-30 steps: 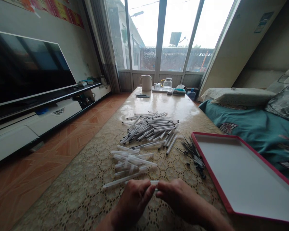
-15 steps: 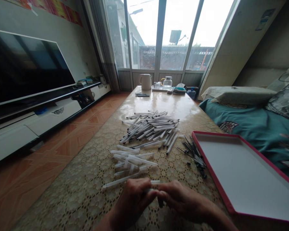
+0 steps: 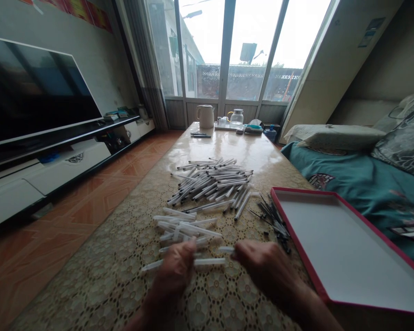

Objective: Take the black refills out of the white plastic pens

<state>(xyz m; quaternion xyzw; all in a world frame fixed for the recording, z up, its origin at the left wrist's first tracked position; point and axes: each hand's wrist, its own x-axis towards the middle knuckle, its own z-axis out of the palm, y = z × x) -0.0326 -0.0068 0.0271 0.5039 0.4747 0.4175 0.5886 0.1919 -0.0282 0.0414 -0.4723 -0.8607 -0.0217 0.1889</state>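
Observation:
My right hand is closed around a white pen barrel, whose end sticks out to the left. My left hand is closed beside the loose white barrels, thumb uppermost; whatever its fingers hold is hidden. Another white barrel lies on the table just right of my left hand, partly covered by it. Just beyond is a small pile of translucent white barrels. Farther off lies a larger heap of pens with dark ends. Thin black refills and small black parts lie beyond my right hand.
A shallow red-rimmed box lid stands at the table's right side. At the table's far end are a beige kettle, a glass jug and a tissue pack. A sofa with teal cover runs along the right.
My hands were together over the table; now they are apart, left hand to the left, right hand slightly up and right with the white barrel. The view has shifted slightly.

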